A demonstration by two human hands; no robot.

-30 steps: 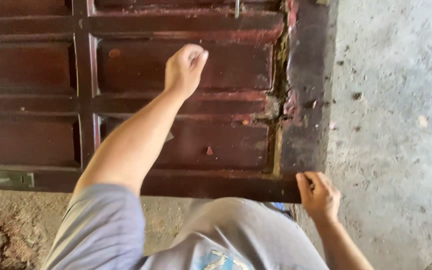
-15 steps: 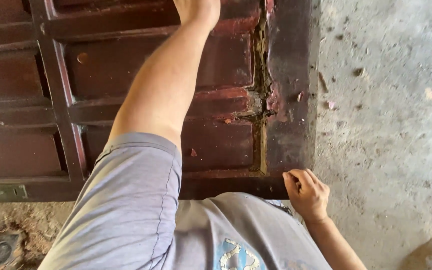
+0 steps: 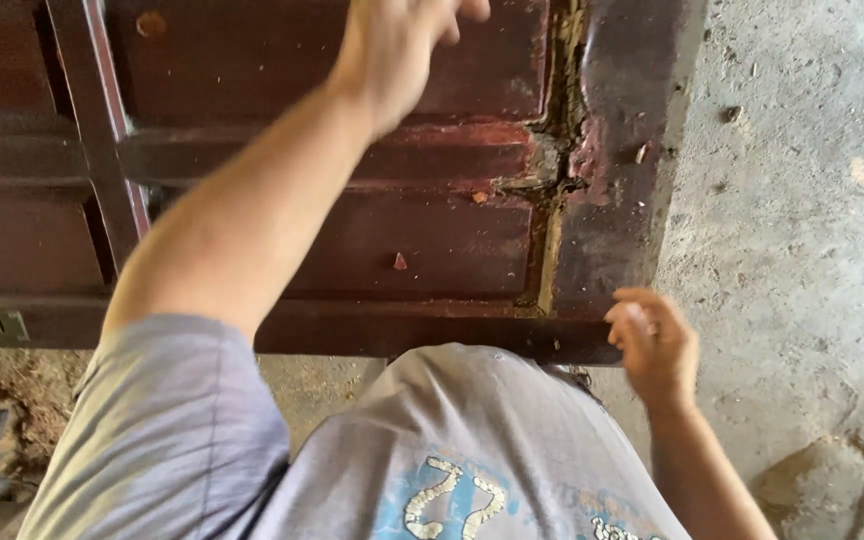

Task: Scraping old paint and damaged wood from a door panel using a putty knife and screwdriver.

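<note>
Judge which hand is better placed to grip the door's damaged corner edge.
Right, probably. The right hand hovers beside the dark red wooden door's cracked corner, fingers curled. The left hand reaches across the upper panel, farther from that corner.

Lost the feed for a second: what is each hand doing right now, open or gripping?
Left hand: open, flat over the dark red wooden door, holding nothing.
Right hand: fingers curled loosely at the door's lower corner, blurred; grip cannot be told.

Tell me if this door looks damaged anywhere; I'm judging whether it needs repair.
Yes. The dark red wooden door has a cracked, crumbling joint near its right edge, where the panels meet the side rail: pale raw material shows through the finish and the seam gapes. Small chips lie on the panel nearby.
</note>
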